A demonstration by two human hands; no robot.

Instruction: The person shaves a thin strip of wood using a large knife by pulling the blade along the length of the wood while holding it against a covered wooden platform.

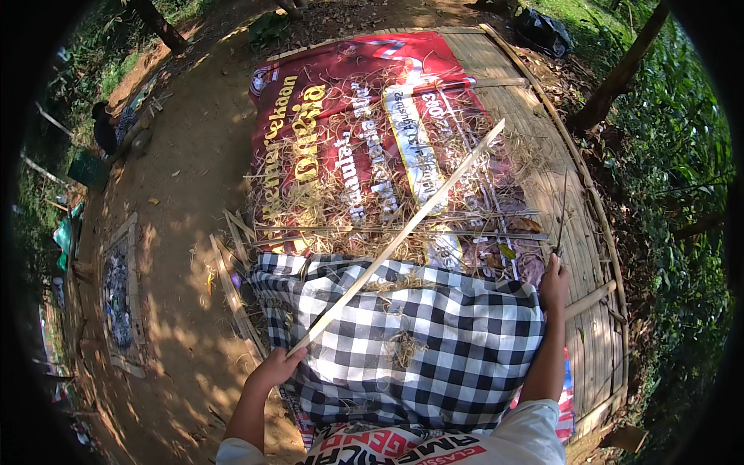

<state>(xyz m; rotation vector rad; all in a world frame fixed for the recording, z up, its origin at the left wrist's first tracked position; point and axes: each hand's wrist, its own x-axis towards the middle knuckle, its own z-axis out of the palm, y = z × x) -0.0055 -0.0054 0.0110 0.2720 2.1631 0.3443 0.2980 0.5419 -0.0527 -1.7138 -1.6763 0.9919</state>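
Observation:
My left hand [275,367] is closed round the lower end of a long pale bamboo strip [403,232]. The strip slants up and to the right over a black-and-white checked cloth [434,333] and a red printed banner [279,116]. Further right, my right hand [554,285] grips a knife [563,221] by its handle, its thin dark blade pointing up and away. The blade is apart from the strip. Curly bamboo shavings [333,159] litter the banner, and a small clump of them [404,349] lies on the cloth.
Under the banner is a slatted bamboo platform [597,271] with a pole along its right edge. Thin sticks [457,235] lie across the banner. Split bamboo pieces [236,306] lie on the dirt at left, near a framed pit [118,294]. A black bag [542,32] sits beyond the platform.

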